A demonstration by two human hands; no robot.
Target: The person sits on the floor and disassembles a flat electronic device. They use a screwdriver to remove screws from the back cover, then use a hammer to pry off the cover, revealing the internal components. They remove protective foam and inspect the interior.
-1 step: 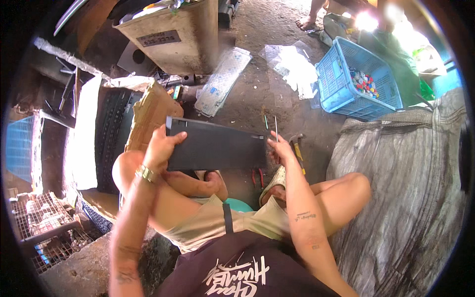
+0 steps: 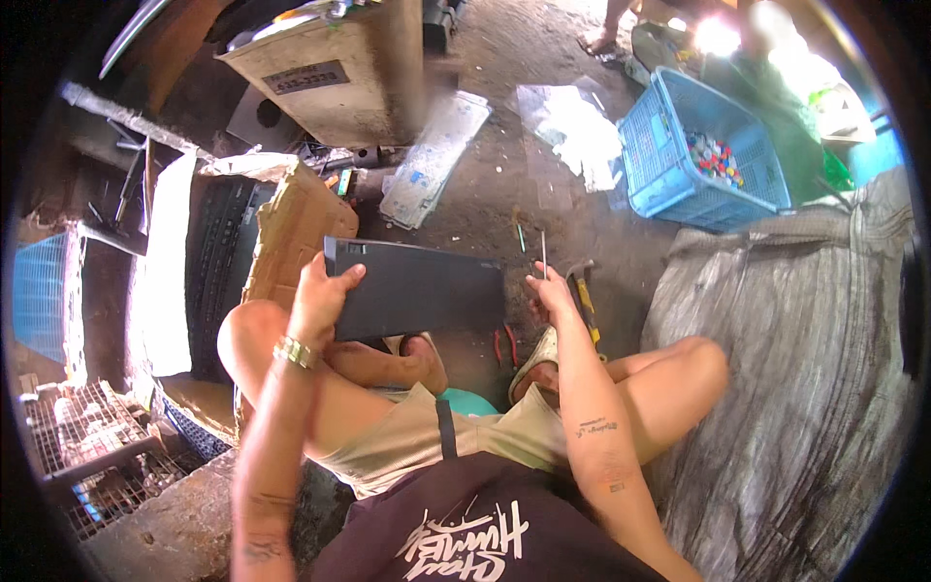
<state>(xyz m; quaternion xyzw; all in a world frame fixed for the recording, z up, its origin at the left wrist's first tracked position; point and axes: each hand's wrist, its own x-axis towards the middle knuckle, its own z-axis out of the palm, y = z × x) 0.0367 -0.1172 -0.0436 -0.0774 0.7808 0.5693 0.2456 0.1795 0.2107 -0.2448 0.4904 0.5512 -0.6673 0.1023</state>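
My left hand (image 2: 325,296) grips the left end of a flat black keyboard-shaped panel (image 2: 422,291), thumb on top and fingers underneath. No keys show on the side facing up. The panel hangs over my feet, its right end free. Just right of that end, my right hand (image 2: 551,294) is closed around a tool with a thin metal shaft pointing away from me, like a screwdriver; its handle is hidden in the palm. Pliers with red handles (image 2: 505,346) lie on the ground between my feet. Beside my right wrist lies a hammer (image 2: 585,303) with a yellow and black handle.
At left, a torn cardboard box (image 2: 281,228) holds black keyboards (image 2: 215,257). A blue crate (image 2: 669,194) with colourful small pieces stands far right, near a large grey sack (image 2: 776,359). White sheets (image 2: 574,131), a dirty flat panel (image 2: 434,160) and a large bin (image 2: 339,92) are ahead.
The panel has shifted, its right end drawing left, away from my right hand. A small fitting now shows at its upper left corner. My right hand keeps the thin-shafted tool.
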